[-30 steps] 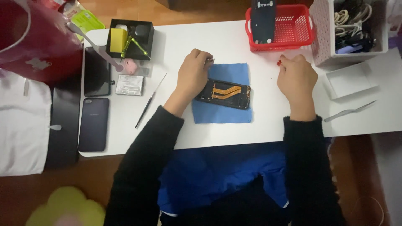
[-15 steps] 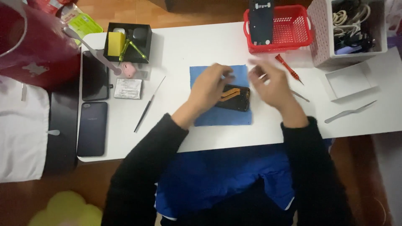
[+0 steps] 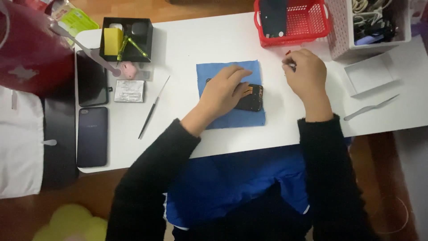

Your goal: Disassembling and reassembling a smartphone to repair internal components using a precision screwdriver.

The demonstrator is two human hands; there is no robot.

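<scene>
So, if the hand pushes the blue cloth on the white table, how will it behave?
The blue cloth looks thin and lies flat, so it is probably floppy and would wrinkle rather than slide as one piece. The opened phone and the left hand rest on it, so it likely stays pinned there. If lifted, it probably weighs little and would droop.

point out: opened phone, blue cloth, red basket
opened phone (image 3: 253, 101), head view, exposed right end beside the fingers
blue cloth (image 3: 238, 119), head view, bare lower strip
red basket (image 3: 312, 32), head view, front rim
</scene>
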